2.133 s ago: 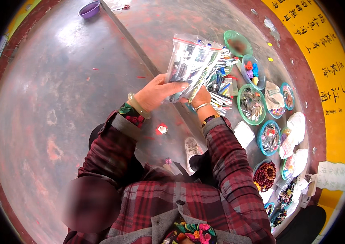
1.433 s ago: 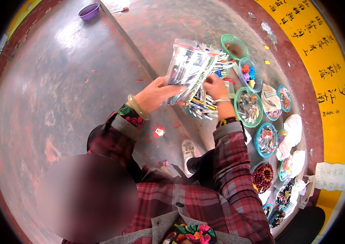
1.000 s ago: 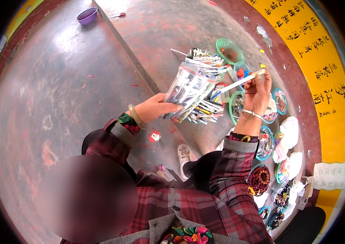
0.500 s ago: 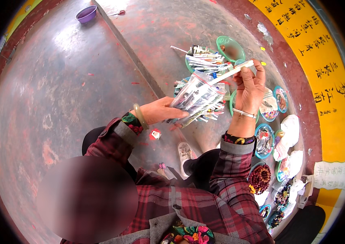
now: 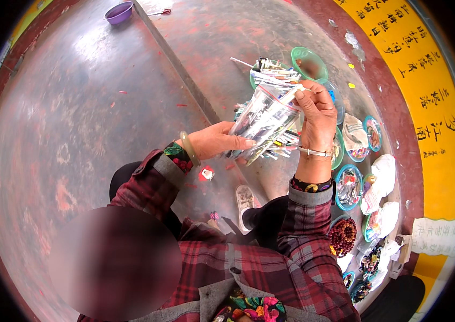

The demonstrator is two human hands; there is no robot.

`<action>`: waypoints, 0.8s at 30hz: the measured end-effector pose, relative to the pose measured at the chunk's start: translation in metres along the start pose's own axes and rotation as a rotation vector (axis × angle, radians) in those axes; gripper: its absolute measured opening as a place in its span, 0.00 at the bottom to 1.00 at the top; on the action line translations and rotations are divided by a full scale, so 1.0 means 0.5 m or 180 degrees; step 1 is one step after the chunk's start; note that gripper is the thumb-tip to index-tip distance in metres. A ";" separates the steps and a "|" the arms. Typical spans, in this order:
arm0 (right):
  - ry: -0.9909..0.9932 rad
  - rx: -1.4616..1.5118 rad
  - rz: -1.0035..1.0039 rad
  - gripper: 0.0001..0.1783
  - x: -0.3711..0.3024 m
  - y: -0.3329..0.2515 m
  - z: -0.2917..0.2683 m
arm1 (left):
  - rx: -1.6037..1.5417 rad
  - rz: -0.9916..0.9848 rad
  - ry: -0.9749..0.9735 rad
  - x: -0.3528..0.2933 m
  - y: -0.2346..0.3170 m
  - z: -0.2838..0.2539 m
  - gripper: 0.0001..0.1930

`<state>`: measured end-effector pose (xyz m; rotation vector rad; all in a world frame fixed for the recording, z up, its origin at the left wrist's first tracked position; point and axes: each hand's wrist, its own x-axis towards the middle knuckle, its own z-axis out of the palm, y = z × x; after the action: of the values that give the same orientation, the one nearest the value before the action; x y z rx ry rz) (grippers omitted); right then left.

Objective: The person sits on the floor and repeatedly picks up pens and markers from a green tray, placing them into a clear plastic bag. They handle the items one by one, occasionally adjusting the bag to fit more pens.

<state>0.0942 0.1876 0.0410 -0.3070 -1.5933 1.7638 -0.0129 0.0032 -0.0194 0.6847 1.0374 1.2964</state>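
Observation:
A clear zip bag [image 5: 259, 119] filled with pens hangs tilted in my left hand [image 5: 214, 141], whose thumb presses on its front. My right hand [image 5: 318, 118] pinches the top end of a white pen [image 5: 290, 96]; the pen's lower part is inside the bag's mouth. Behind the bag, a green basket heaped with white pens [image 5: 274, 74] stands on the floor. More loose pens [image 5: 284, 146] show below and beside the bag, partly hidden by it.
A green bowl [image 5: 310, 63] stands beyond my right hand. Along the right wall are a blue basket of small packets [image 5: 349, 187], dark red beads [image 5: 343, 237] and white bags [image 5: 383, 176]. A purple basin [image 5: 118, 13] and red-handled scissors [image 5: 165, 12] lie far left.
My right hand has moved down and left toward the bag. The white pen, mostly outside before, has slid deeper into the bag's mouth.

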 end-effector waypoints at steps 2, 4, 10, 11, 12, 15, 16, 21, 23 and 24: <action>0.0005 -0.0056 -0.0039 0.12 -0.002 0.002 0.003 | -0.0028 -0.0002 -0.0029 0.001 0.000 -0.002 0.18; -0.0032 -0.0186 -0.0045 0.10 -0.003 0.003 0.005 | -0.0019 0.0020 -0.0095 0.004 -0.001 -0.005 0.18; -0.0295 -0.1028 -0.0401 0.12 -0.005 -0.003 0.012 | -0.0199 0.0028 -0.0008 0.005 -0.003 -0.006 0.18; -0.0303 -0.1151 -0.0500 0.15 -0.002 0.003 0.009 | -0.0203 0.0038 0.0017 0.006 -0.003 -0.006 0.18; -0.0315 -0.1285 -0.0602 0.18 0.000 0.005 0.008 | -0.0212 0.0057 0.0035 0.006 -0.003 -0.005 0.18; -0.0439 -0.1427 -0.0467 0.22 -0.007 -0.003 0.017 | -0.0259 0.0047 0.0015 0.010 -0.007 -0.009 0.18; -0.0489 -0.1464 -0.0455 0.23 -0.008 -0.005 0.021 | -0.0276 0.0031 -0.0001 0.012 -0.009 -0.011 0.18; -0.0688 -0.1605 -0.0603 0.23 -0.010 -0.010 0.030 | -0.0121 0.0084 0.0045 0.013 -0.010 -0.008 0.16; -0.0800 -0.1871 -0.0713 0.24 -0.009 -0.009 0.032 | -0.0082 0.0093 0.0044 0.014 -0.010 -0.007 0.16; -0.0851 -0.2004 -0.0761 0.24 -0.009 -0.008 0.032 | -0.0079 0.0084 0.0035 0.015 -0.012 -0.006 0.16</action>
<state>0.0890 0.1725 0.0465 -0.1632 -2.2576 1.1223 -0.0135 0.0089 -0.0278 0.6750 1.0225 1.3352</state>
